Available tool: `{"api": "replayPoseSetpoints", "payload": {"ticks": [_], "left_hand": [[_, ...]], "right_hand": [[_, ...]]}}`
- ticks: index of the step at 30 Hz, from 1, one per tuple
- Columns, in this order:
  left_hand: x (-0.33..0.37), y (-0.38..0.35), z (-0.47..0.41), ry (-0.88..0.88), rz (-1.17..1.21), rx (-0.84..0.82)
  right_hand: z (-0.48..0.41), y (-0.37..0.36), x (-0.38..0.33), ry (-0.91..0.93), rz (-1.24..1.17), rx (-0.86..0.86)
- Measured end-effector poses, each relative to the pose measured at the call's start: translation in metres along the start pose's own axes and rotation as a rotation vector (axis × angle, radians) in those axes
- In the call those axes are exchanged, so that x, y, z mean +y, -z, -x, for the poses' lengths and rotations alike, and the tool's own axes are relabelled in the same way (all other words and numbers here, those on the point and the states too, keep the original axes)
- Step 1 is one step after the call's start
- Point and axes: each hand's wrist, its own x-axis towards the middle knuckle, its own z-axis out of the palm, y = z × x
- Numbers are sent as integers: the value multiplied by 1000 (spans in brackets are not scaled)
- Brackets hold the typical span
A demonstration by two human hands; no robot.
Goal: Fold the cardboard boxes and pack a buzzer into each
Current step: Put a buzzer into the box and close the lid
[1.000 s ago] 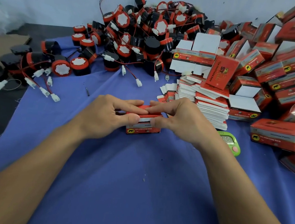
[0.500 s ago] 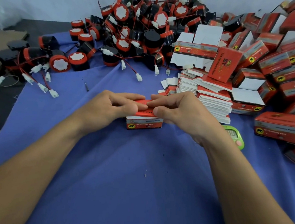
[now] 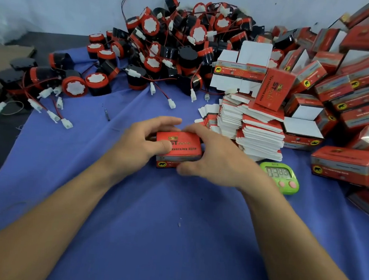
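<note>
Your left hand (image 3: 138,144) and right hand (image 3: 220,158) each close their grip round 1 red cardboard box (image 3: 183,144). It sits on the blue cloth (image 3: 160,227), buzzer pile (image 3: 175,49) behind.

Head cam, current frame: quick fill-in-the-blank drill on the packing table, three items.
1. The left hand and right hand both grip one carton whose top is ___.
2. The digital timer beside the right hand has a ___ case.
3. The buzzer pile lies on a ___ cloth.
Missing: red; green; blue.
</note>
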Motion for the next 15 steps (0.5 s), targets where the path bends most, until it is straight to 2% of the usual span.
{"api": "replayPoseSetpoints", "payload": {"ticks": [3, 4, 5, 6, 8, 9, 10, 11, 12, 15], "left_hand": [[-3, -3, -1, 53, 163, 91], [-4, -3, -3, 78, 236, 130], [-4, -2, -5, 103, 285, 167], [-5, -2, -7, 125, 306, 196], [-6, -4, -9, 158, 278, 217], [-7, -4, -10, 173, 234, 208], [-8, -4, -10, 189, 175, 190], [-7, -3, -11, 205, 107, 161], [-6, -2, -14, 223, 32, 128], [6, -5, -28, 251, -157, 40]], "right_hand": [[1, 5, -1, 1, 42, 9], [1, 10, 1, 0, -13, -7], [3, 17, 5, -1, -169, -3], [5, 27, 10, 9, -448, 39], [8, 51, 15, 53, -1252, 177], [9, 62, 19, 92, -1554, 241], [8, 71, 22, 101, -1684, 311], [7, 80, 23, 65, -1625, 381], [5, 85, 22, 1, -1422, 447], [-1, 86, 24, -173, -643, 548]]}}
